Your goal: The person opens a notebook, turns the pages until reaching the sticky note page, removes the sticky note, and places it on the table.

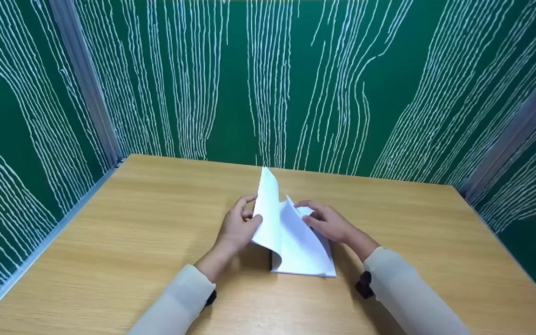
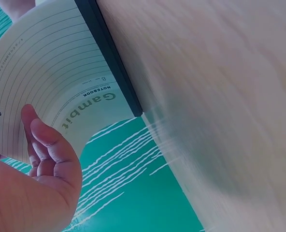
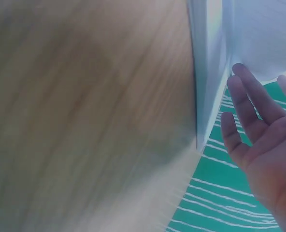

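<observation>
A notebook (image 1: 303, 251) with white pages lies opened on the wooden table. My left hand (image 1: 239, 228) holds its raised, bent front cover (image 2: 46, 77), thumb on the inner side and fingers on the outer face. In the left wrist view that cover shows ruled lines and the printed words "Gambit" and "NOTEBOOK", and a dark spine strip (image 2: 109, 53) runs along the table. At the notebook's right side is my right hand (image 1: 327, 222), its fingertips at a lifted, curving page (image 3: 266, 38). The right wrist view shows these fingers extended and spread.
The wooden table (image 1: 133, 242) reaches back to a green wall (image 1: 231, 93) covered with wavy white lines. Grey corner posts (image 1: 79, 79) stand at the left and right. Dark wrist devices (image 1: 365, 284) sit at the sleeve cuffs.
</observation>
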### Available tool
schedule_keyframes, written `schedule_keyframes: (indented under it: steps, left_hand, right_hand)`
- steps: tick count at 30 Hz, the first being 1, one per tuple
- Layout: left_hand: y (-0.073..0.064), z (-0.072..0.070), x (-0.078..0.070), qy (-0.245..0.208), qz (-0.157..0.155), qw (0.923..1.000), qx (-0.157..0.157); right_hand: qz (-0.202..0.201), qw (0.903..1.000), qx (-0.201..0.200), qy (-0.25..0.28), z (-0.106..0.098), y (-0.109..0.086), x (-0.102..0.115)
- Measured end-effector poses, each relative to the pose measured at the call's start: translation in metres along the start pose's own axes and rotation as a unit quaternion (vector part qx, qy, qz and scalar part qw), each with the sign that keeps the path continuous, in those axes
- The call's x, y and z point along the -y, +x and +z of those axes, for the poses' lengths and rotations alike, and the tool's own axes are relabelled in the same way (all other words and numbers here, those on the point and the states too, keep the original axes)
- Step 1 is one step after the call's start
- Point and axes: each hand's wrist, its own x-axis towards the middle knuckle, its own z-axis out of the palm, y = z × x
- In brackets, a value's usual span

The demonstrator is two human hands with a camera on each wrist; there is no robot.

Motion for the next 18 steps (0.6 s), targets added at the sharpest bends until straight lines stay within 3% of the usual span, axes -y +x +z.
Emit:
schedule_keyframes:
  steps: [2, 6, 9, 18]
  left_hand:
    - [-0.005, -0.002, -0.009, -0.003, -0.001, 1.0000, 0.004]
    - [-0.005, -0.002, -0.008, -0.004, -0.003, 1.0000, 0.004]
    - [0.001, 0.000, 0.002, 0.001, 0.002, 1.0000, -0.004]
    - [0.000, -0.001, 0.002, 0.003, 0.004, 1.0000, -0.006]
  right_hand:
    - [0.001, 1.0000, 0.007, 0.001, 0.001, 0.000, 0.004]
    - [-0.002, 0.9998, 0.020, 0.001, 0.003, 0.000, 0.011]
    - [-0.018, 0.9995, 0.025, -0.008, 0.004, -0.001, 0.015]
    - [-0.061, 0.9968, 0.017, -0.048, 0.009, -0.004, 0.031]
